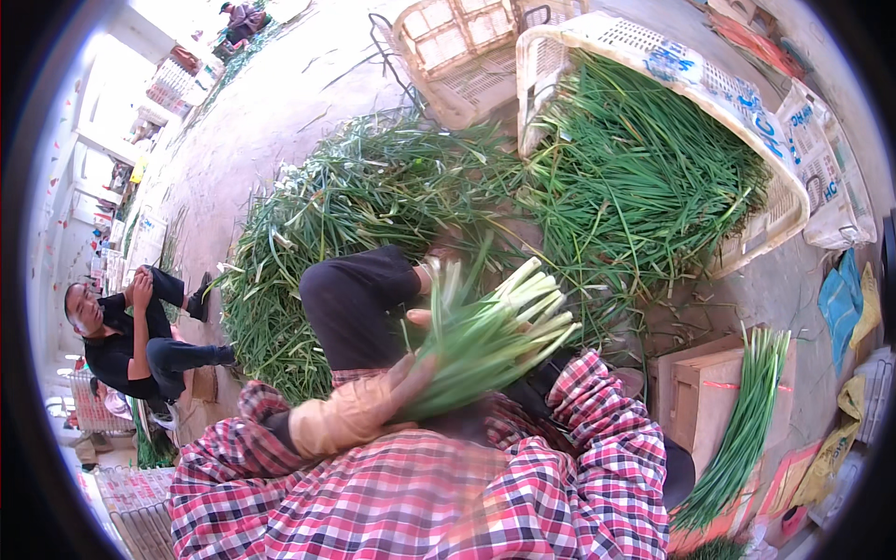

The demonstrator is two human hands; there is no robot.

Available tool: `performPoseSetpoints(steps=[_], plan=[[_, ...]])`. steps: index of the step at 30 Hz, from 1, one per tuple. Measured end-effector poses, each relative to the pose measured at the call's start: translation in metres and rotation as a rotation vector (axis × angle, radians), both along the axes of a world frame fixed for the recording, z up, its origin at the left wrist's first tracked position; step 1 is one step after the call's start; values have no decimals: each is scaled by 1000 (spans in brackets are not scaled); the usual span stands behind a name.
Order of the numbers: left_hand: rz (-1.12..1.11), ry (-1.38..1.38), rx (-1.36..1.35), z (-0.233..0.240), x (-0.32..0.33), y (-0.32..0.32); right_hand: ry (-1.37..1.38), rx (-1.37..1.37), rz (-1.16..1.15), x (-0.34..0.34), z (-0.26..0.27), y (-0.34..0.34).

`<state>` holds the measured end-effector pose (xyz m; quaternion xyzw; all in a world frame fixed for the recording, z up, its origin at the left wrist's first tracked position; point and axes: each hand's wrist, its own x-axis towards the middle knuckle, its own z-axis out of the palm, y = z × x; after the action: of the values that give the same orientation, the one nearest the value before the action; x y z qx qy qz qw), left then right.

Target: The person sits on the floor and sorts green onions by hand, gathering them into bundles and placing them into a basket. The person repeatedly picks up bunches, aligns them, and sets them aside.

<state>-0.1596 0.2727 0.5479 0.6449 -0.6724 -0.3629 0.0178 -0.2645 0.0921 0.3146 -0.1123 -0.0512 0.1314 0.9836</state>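
Observation:
A bunch of long green leafy stalks with pale cut ends [483,343], probably garlic chives, lies across my lap, partly blurred. My left hand [413,381], in a tan sleeve cover, comes from the picture's left side and grips the bunch along its green leaves. The other hand is mostly hidden behind the stalks, and its state cannot be made out. Beyond my knee spreads a large heap of loose green stalks [336,189]. More of them spill from a tipped white plastic crate [791,182] at the upper right.
A neat bundle of stalks [749,420] rests on a wooden box [700,392] at the right. Another plastic crate [476,84] stands at the top. A person [133,336] sits at the left; another [241,24] is far back. Sacks [826,168] lie at the right.

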Motion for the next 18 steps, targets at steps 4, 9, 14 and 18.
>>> performPoseSetpoints(steps=[4, 9, 14, 18], plan=[[-18, 80, -396, 16, 41, -6, -131, 125, -9, 6, -6, 3], [796, 1268, 399, -59, 60, -13, -287, 198, -15, 25, 8, 6], [514, 1154, 636, -112, 42, -22, -400, -194, -99, 11, 13, -25], [658, 833, 683, -81, 42, -22, -84, -2073, -411, -56, 22, -94]])
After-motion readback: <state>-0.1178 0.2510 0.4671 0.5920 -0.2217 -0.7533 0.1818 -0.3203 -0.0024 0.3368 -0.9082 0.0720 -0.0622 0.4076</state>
